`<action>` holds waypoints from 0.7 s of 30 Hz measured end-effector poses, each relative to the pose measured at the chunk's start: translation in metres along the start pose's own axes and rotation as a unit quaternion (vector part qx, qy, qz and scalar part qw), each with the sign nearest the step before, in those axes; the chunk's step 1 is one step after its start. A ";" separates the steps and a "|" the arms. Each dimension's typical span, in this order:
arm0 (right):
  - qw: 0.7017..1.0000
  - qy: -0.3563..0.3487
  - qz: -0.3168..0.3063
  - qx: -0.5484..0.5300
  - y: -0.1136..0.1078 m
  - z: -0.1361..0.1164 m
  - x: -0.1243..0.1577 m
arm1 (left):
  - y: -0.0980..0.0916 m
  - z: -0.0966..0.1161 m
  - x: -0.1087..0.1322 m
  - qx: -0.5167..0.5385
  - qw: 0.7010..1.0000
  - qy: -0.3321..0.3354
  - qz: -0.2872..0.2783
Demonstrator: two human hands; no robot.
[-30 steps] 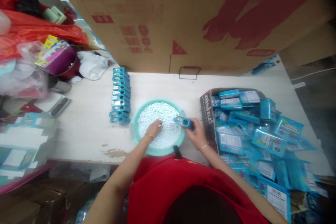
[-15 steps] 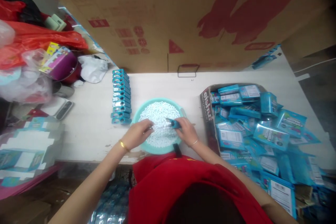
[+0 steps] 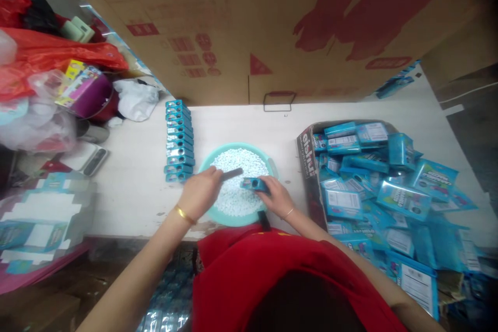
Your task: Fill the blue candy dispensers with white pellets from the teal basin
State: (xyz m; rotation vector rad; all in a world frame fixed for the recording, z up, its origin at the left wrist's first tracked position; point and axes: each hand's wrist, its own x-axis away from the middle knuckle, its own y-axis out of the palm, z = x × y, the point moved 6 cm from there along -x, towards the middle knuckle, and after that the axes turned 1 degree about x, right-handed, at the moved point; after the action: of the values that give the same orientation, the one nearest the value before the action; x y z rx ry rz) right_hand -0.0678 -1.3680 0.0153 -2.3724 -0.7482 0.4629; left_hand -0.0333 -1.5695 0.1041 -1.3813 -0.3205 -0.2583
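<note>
A round mint-green basin (image 3: 218, 151) sits at the table's front edge, full of small pale pellets (image 3: 243, 158). Over its left side, my left hand (image 3: 202, 190) is closed on one end of a dark flat strip (image 3: 232, 174), whose other end points right across the pellets. On the right side, my right hand (image 3: 277, 195) grips a small blue box (image 3: 252, 183) with a dark round opening in its upper face. The box is held just above the pellets. A row of similar blue boxes (image 3: 179, 140) stands left of the basin.
An open carton (image 3: 309, 166) heaped with blue packets (image 3: 402, 200) stands at the right. A large cardboard box (image 3: 233, 78) walls off the back. Plastic bags (image 3: 42, 119), a scale (image 3: 87, 158) and unfolded box blanks (image 3: 39, 223) lie on the left.
My left hand has lifted slightly from low over the pellets, and a dark strip now shows in its fingers. The blue box in my right hand has turned and shows more of its length.
</note>
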 end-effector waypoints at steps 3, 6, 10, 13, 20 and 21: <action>0.999 0.030 0.021 -0.032 -0.007 0.008 0.006 | 0.066 -0.041 -0.015 0.060 0.996 -0.057 -0.037; 0.997 0.052 0.029 -0.042 -0.015 0.013 0.010 | 0.134 -0.037 -0.035 0.130 0.988 -0.051 -0.065; 0.993 0.090 0.061 -0.048 -0.026 0.016 0.012 | 0.179 0.008 -0.061 0.201 0.978 -0.011 -0.050; 0.988 0.114 0.087 -0.051 -0.034 0.020 0.013 | 0.178 0.021 -0.066 0.248 0.968 0.013 -0.037; 0.988 0.110 0.103 -0.036 -0.036 0.024 0.011 | 0.099 -0.019 -0.018 0.303 0.950 0.075 0.006; 0.990 0.099 0.094 -0.030 -0.032 0.023 0.010 | 0.083 -0.022 -0.011 0.300 0.951 0.080 0.012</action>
State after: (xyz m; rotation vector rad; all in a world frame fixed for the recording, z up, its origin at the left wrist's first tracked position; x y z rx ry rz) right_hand -0.0842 -1.3307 0.0174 -2.5127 -0.4575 0.2786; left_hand -0.0119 -1.5767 0.0205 -0.7576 -0.2214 -0.2260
